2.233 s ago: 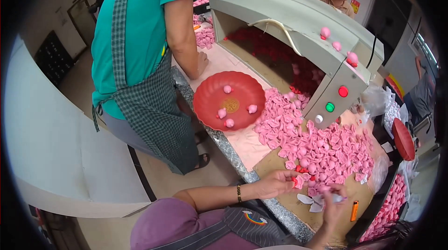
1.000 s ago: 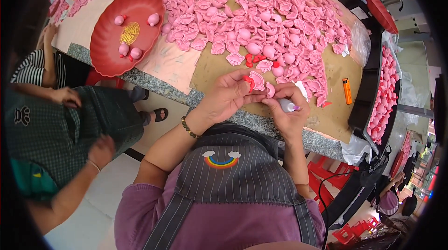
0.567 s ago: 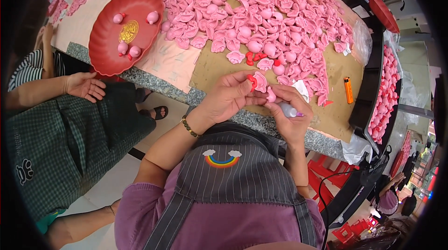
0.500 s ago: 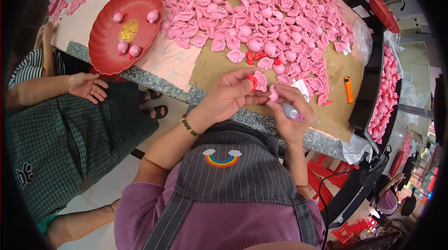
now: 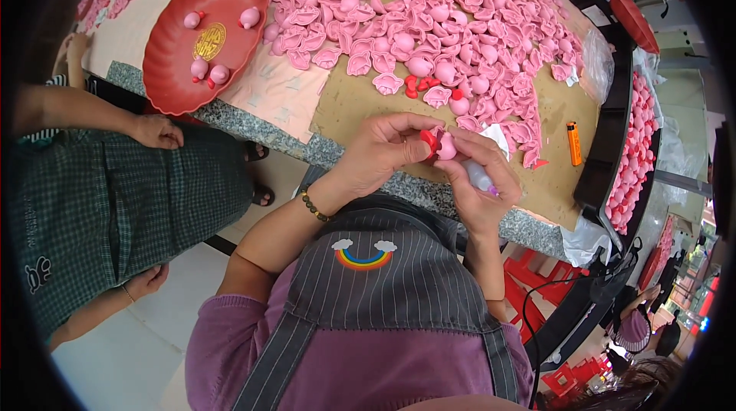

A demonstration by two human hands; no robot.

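Observation:
Over the table's front edge my two hands meet at the fingertips. My left hand [image 5: 377, 152] is closed, pinching a small red bow-like piece [image 5: 430, 141] between thumb and fingers. Pressed close to it is a round pink piece [image 5: 445, 149], gripped by the thumb and fingers of my right hand [image 5: 481, 173]. A small translucent bottle with a purple tip [image 5: 481, 177] is tucked in my right palm. Whether the ruffled pink shell is still between my fingers is hidden. Just beyond my hands lie loose red bow pieces [image 5: 414, 87] and a ruffled pink shell [image 5: 437, 96].
A large heap of pink shells [image 5: 475, 50] covers the table's middle. At left sits a red scalloped tray [image 5: 165, 66] with several round pink pieces. An orange lighter [image 5: 573, 144] lies at right, beside a black bin [image 5: 602, 158] of pink pieces. A co-worker's apron [image 5: 130, 212] is close at left.
My hands have come together, bringing the red piece against the round pink piece. The co-worker at left has drawn one hand into a loose curl and shifted position.

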